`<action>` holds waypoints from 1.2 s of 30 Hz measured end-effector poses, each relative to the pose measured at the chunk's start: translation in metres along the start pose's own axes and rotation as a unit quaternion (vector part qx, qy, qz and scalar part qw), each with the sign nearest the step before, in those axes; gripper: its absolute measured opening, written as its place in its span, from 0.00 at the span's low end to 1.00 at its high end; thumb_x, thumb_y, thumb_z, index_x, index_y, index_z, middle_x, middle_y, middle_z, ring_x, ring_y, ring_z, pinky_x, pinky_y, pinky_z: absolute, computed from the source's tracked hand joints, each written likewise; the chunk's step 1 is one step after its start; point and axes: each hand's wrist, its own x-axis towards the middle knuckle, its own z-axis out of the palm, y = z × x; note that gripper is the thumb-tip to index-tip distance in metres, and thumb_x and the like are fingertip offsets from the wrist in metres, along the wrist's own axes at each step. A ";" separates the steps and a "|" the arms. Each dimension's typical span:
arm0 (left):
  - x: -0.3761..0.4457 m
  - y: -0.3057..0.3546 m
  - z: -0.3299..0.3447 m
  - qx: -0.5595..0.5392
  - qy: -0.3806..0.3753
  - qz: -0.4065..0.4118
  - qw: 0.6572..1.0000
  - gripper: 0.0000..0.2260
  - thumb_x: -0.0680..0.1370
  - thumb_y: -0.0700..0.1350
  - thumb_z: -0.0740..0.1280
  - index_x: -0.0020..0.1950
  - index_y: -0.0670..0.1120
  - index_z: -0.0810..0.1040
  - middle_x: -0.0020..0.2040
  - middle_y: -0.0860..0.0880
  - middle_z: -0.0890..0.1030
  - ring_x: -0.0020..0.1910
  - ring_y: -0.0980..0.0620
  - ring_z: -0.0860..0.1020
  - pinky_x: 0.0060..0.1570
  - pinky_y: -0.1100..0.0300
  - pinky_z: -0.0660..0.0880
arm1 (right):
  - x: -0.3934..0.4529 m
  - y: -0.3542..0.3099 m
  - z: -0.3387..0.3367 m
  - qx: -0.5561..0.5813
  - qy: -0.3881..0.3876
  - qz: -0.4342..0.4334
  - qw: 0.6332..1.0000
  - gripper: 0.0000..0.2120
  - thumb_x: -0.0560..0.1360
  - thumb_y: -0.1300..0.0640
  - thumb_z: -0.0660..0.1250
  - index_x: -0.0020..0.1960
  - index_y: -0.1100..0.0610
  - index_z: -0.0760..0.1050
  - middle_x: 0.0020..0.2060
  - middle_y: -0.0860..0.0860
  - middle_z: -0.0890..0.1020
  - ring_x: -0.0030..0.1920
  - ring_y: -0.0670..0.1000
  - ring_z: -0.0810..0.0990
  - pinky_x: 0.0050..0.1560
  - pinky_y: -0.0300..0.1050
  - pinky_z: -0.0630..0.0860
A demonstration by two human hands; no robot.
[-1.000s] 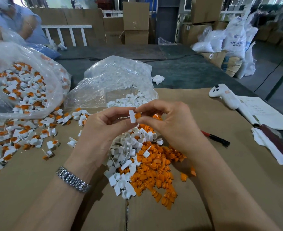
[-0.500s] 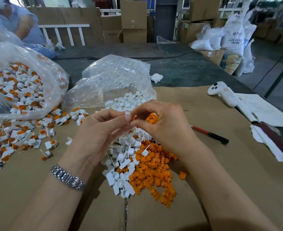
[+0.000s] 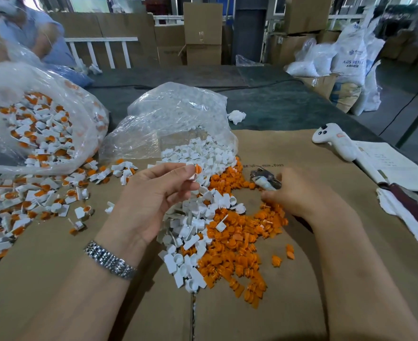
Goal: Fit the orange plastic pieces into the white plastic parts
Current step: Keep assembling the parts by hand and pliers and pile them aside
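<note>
My left hand (image 3: 157, 193) is raised over the piles and pinches a white part with an orange piece seated in it (image 3: 196, 171) between thumb and fingertips. My right hand (image 3: 301, 194) rests low on the cardboard at the right edge of the orange pieces (image 3: 237, 244), its fingers closed around a metal tool (image 3: 264, 180) whose grey head sticks out to the left. Loose white parts (image 3: 193, 225) lie heaped beside the orange pieces, between my hands.
A clear bag (image 3: 176, 114) spills white parts behind the piles. A larger bag (image 3: 38, 114) and the cardboard (image 3: 55, 254) at left hold several fitted pieces (image 3: 23, 200). A white controller (image 3: 333, 141) and papers (image 3: 390, 166) lie right. Another person (image 3: 31, 33) stands far left.
My hands have come apart. The left keeps the fitted white and orange piece and lifts it. The right has dropped to the right and closed on the metal tool.
</note>
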 end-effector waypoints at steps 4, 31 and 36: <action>-0.001 0.000 -0.001 -0.004 -0.002 0.003 1.000 0.06 0.67 0.42 0.78 0.43 0.44 0.88 0.42 0.43 0.86 0.37 0.50 0.85 0.34 0.64 0.81 | 0.001 -0.003 0.004 -0.019 0.028 -0.013 0.999 0.15 0.76 0.48 0.70 0.37 0.54 0.69 0.33 0.51 0.72 0.33 0.50 0.70 0.31 0.45 0.61; -0.005 -0.003 0.009 -0.044 0.032 0.071 0.996 0.05 0.71 0.41 0.76 0.44 0.42 0.83 0.42 0.45 0.86 0.39 0.51 0.84 0.35 0.65 0.78 | -0.062 -0.079 -0.030 0.200 -0.162 -0.190 0.947 0.12 0.84 0.49 0.59 0.46 0.55 0.71 0.36 0.55 0.72 0.34 0.51 0.68 0.33 0.45 0.66; -0.004 -0.006 0.010 -0.042 0.043 0.080 0.995 0.08 0.70 0.43 0.76 0.45 0.40 0.83 0.40 0.46 0.85 0.37 0.52 0.82 0.35 0.65 0.78 | -0.061 -0.081 -0.026 0.211 -0.148 -0.187 0.948 0.18 0.84 0.46 0.57 0.46 0.59 0.73 0.43 0.61 0.84 0.25 0.40 0.76 0.24 0.32 0.68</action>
